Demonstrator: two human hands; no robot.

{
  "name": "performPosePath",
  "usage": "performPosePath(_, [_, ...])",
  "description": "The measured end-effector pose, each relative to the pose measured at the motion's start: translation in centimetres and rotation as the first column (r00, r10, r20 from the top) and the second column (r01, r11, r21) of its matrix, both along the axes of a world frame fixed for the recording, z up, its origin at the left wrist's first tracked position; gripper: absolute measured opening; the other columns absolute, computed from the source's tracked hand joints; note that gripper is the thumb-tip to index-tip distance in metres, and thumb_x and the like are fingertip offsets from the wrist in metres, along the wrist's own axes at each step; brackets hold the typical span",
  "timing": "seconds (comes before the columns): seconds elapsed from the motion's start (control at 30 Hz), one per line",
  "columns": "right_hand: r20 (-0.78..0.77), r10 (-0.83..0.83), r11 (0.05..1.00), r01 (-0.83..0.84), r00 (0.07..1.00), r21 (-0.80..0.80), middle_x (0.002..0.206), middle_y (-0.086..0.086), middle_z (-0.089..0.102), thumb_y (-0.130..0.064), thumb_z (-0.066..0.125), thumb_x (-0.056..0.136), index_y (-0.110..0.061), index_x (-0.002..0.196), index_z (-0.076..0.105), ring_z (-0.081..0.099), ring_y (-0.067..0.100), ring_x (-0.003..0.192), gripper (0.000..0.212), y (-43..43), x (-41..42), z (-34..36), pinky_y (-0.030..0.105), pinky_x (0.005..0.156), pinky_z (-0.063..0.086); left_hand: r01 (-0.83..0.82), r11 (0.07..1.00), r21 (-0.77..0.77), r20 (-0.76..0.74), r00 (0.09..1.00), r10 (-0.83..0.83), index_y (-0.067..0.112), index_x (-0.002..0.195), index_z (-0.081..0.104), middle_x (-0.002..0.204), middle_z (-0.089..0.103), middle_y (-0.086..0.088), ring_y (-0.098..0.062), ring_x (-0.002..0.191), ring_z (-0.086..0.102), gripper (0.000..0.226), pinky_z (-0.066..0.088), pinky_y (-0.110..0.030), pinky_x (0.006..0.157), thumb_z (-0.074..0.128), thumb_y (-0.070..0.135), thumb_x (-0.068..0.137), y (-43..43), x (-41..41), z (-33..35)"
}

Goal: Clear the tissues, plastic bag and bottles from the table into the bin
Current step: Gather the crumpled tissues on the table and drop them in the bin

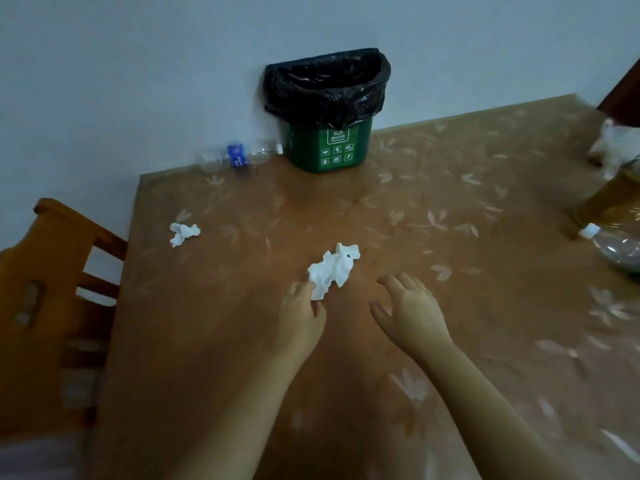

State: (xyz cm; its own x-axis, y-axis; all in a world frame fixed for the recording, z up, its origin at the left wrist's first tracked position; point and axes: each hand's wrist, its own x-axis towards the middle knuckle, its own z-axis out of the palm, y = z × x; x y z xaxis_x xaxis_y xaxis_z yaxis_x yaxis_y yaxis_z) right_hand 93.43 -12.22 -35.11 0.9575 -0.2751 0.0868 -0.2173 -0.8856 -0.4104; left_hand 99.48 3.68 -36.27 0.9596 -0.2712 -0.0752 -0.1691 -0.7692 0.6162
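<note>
Barely begun, by the look of it; nothing can be seen inside the bin, whose black liner hides its interior, so what it holds I cannot tell. Left hand: fingers pinched together on the near corner of the middle tissue, which lies crumpled on the worktop, only its near end taken up. Right hand: fingers apart and curled, holding nothing, just right of that tissue and apart from it. Second tissue: crumpled, alone, toward the left edge, well apart from both hands. Clear bottle with blue label: on its side at the far left corner, cap end just beside the bin, close against the wall. Second clear bottle: on its side at the right margin, white cap pointing inward, partly cut off by the frame. White bundle at the far right: blurred, possibly the plastic bag. Amber bottle: stands beside it, also cropped. Still to do, in my judgement: both tissues, the bottles and the bag. Room: the middle of the worktop between hands and bin lies open, a straight path forward; a wooden chair stands against the left edge near the second tissue; the blue-label bottle sits near the far edge, where a careless nudge might roll it.
</note>
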Motion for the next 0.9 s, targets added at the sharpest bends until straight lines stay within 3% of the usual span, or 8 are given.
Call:
performPosePath(0.33, [-0.096, 0.009, 0.998, -0.003, 0.995, 0.059, 0.112, 0.008, 0.058, -0.025, 0.058, 0.083, -0.009, 0.112, 0.055, 0.051, 0.029, 0.1, 0.033, -3.2, 5.4, -4.4, 0.038, 0.087, 0.039, -0.046, 0.998, 0.05, -0.044, 0.998, 0.049, 0.015, 0.119, 0.05, 0.115, 0.056, -0.008, -0.026, 0.105, 0.052, 0.041, 0.04, -0.034, 0.084, 0.06, 0.018, 0.08, -2.7, 5.1, -4.8])
performPosePath(0.5, [-0.091, 0.038, 0.994, -0.029, 0.995, 0.101, 0.103, 0.009, 0.06, -0.022, 0.06, 0.08, -0.008, 0.107, 0.057, 0.052, 0.029, 0.094, 0.031, -3.5, 7.8, -6.0, 0.037, 0.081, 0.04, -0.1, 0.994, 0.042, -0.062, 0.993, 0.102, 0.013, 0.118, 0.049, 0.112, 0.056, -0.008, -0.029, 0.103, 0.053, 0.044, 0.041, -0.036, 0.081, 0.064, 0.023, 0.078, -3.7, 6.5, -6.3])
performPosePath(0.7, [-0.082, 0.064, 0.988, -0.052, 0.995, 0.145, 0.096, 0.008, 0.059, -0.027, 0.061, 0.08, -0.009, 0.104, 0.058, 0.052, 0.028, 0.09, 0.03, -3.3, 8.4, -7.3, 0.037, 0.077, 0.041, -0.168, 0.985, 0.047, -0.119, 0.978, 0.172, 0.011, 0.114, 0.053, 0.112, 0.054, -0.011, -0.028, 0.102, 0.052, 0.033, 0.043, -0.039, 0.084, 0.058, 0.013, 0.082, -3.6, 7.0, -7.0])
performPosePath(0.9, [-0.04, 0.079, 0.985, -0.072, 0.996, 0.155, 0.1, 0.008, 0.06, -0.025, 0.066, 0.076, -0.011, 0.11, 0.057, 0.053, 0.029, 0.09, 0.038, -2.6, 9.0, -7.6, 0.037, 0.073, 0.044, -0.222, 0.975, -0.019, -0.044, 0.974, 0.221, 0.006, 0.109, 0.058, 0.104, 0.058, -0.015, -0.031, 0.095, 0.054, 0.029, 0.044, -0.039, 0.08, 0.061, 0.006, 0.08, -1.4, 6.8, -6.5])
